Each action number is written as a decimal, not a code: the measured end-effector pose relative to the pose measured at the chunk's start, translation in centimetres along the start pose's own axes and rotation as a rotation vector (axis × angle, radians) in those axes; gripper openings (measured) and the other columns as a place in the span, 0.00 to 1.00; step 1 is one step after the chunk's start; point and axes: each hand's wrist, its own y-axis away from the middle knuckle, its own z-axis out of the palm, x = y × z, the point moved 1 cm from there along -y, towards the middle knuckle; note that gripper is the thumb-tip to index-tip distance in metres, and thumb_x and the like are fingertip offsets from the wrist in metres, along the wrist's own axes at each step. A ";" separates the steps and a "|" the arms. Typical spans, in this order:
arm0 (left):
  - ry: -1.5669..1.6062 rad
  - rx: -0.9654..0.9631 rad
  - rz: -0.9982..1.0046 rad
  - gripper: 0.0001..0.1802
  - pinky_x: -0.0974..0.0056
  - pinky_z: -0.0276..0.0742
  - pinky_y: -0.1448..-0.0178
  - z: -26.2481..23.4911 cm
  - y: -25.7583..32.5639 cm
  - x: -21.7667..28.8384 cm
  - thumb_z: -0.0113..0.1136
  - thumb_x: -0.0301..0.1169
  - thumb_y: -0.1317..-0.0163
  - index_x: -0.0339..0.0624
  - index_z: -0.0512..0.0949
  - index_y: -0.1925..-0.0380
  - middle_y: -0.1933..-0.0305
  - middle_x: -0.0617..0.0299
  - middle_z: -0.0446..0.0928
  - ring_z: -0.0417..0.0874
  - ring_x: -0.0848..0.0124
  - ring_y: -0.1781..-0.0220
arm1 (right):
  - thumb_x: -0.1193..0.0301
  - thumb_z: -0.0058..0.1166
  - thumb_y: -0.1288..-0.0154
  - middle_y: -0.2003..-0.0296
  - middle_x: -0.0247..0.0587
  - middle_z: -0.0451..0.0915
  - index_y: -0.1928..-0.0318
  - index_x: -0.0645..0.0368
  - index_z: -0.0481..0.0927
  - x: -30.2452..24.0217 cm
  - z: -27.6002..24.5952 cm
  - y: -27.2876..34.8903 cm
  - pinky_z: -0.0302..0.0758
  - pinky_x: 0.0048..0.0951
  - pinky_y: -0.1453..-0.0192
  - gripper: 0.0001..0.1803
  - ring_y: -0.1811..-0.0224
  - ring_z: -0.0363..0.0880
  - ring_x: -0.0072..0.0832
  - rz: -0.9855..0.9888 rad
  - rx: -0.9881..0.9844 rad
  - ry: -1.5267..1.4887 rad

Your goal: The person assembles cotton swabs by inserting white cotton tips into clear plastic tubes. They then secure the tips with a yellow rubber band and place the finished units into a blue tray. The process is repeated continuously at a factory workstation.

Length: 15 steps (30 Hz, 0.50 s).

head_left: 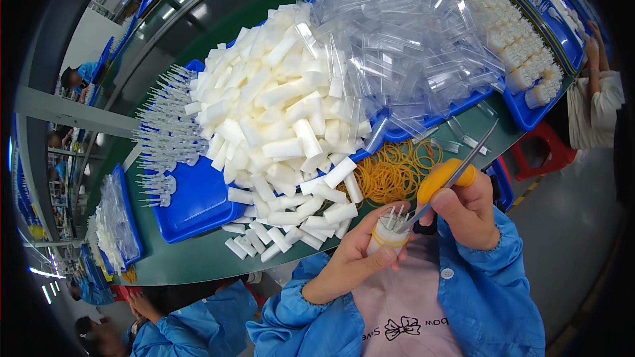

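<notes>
1. Work piece: 1 small bundle of white plastic pieces (389,226) with thin stems sticking up, a yellow rubber band around it. It sits low centre, just off the near edge of the green table (192,261), over the person's lap.
2. Progress, my read: this bundle is banded and the scissors (444,178) are at its stem tips, so I judge it to be at the trimming step. I can't confirm any cut yet.
3. What's left looks large: a big heap of loose white tubes (278,125) spills over the blue tray (192,208), plus a pile of clear caps (403,46) behind it. I see no finished bundles set aside in view.
4. Rubber bands (393,172) lie loose on the table, just beyond the bundle.
5. Left hand (350,261): fingers wrapped shut around the bundle's lower half, holding it upright, forearm coming up from the lower edge.
6. Right hand (466,208): closed around the yellow scissor handles, blades nearly together, tips at the stems, the long blade pointing up and right.
7. Farther out: a second tray of white pump parts (522,46) top right, spiky stemmed parts (169,125) at left, and other people at the table's ends.
</notes>
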 end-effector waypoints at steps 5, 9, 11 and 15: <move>-0.122 0.085 0.030 0.38 0.68 0.74 0.58 0.2 0.1 0.1 0.58 0.39 0.38 0.40 0.52 0.34 0.49 0.55 0.70 0.75 0.71 0.57 | 0.71 0.50 0.33 0.71 0.38 0.79 0.62 0.67 0.76 0.3 0.4 -0.2 0.72 0.19 0.70 0.10 0.73 0.75 0.17 0.043 -0.007 -0.040; -0.251 0.146 0.083 0.37 0.68 0.73 0.58 0.2 0.3 0.1 0.58 0.36 0.39 0.39 0.52 0.34 0.49 0.56 0.71 0.75 0.71 0.57 | 0.72 0.51 0.35 0.72 0.39 0.79 0.63 0.67 0.77 0.1 0.5 -0.6 0.73 0.20 0.69 0.09 0.73 0.76 0.20 -0.075 -0.068 0.177; -0.288 0.167 0.077 0.37 0.68 0.73 0.58 0.0 0.2 0.0 0.58 0.35 0.39 0.39 0.52 0.34 0.50 0.56 0.71 0.75 0.72 0.58 | 0.72 0.51 0.35 0.72 0.40 0.79 0.63 0.67 0.77 0.2 0.1 -0.6 0.73 0.21 0.69 0.09 0.72 0.77 0.21 -0.173 -0.114 0.395; -0.153 0.109 0.004 0.37 0.68 0.73 0.58 0.0 0.1 0.4 0.58 0.37 0.39 0.38 0.54 0.35 0.51 0.56 0.71 0.74 0.71 0.59 | 0.72 0.50 0.34 0.71 0.39 0.78 0.61 0.66 0.76 0.8 -0.2 -0.4 0.73 0.21 0.68 0.08 0.72 0.76 0.21 -0.107 -0.033 0.178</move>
